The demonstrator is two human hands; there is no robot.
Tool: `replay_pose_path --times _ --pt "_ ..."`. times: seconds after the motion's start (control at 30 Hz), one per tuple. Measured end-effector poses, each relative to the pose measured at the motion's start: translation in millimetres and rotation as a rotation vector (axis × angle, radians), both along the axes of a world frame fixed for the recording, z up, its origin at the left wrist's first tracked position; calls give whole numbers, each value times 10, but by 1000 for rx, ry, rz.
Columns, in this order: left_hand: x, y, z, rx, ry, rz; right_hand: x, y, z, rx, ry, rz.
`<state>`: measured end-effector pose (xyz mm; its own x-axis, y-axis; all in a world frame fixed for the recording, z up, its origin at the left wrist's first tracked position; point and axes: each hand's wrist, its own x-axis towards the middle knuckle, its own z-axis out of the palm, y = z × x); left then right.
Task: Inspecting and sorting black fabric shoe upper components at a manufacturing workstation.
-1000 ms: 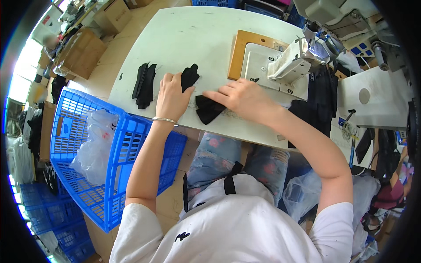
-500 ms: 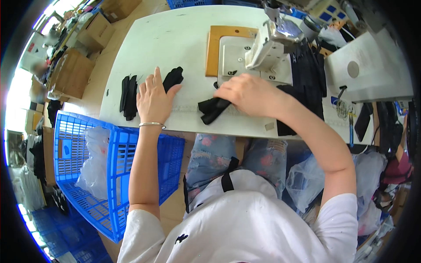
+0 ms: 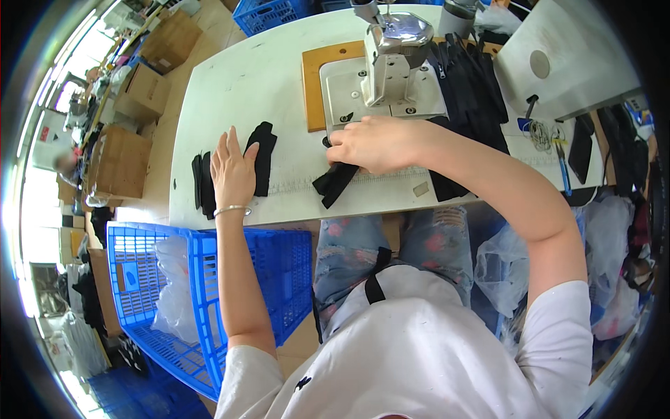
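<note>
Head view: a white desk (image 3: 230, 84) is topped by a sewing machine (image 3: 391, 66). The left hand (image 3: 234, 174) is spread, gripping nothing, between black strips (image 3: 263, 162); by the right hand (image 3: 373, 145), a black fabric piece (image 3: 336, 186) is pinched near the machine, probably best kept smooth.

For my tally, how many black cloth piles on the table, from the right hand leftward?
3: outer pile left of the left hand; middle pile right of it; third pile partly under the right hand. Hands may hide more.

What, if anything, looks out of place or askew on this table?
Nothing much stands out, and no spill shows. Only the black cloth at the right hand lies slanted, while the black strips beside the left hand lie nearly straight.
</note>
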<state>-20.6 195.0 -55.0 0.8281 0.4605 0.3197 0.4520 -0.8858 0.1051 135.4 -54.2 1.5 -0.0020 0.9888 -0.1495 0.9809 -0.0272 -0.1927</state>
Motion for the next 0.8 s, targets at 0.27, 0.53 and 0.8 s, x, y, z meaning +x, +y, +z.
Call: replay_pose_path --times 0.27,0.53,0.8 --pt "-67 -1059 256 -741 -101 -488 86 65 257 -183 103 -29" --pt "97 -1243 195 -802 -232 -274 339 58 82 34 630 -203" --pt "115 -1242 57 -503 -94 -342 240 -55 91 753 723 -388"
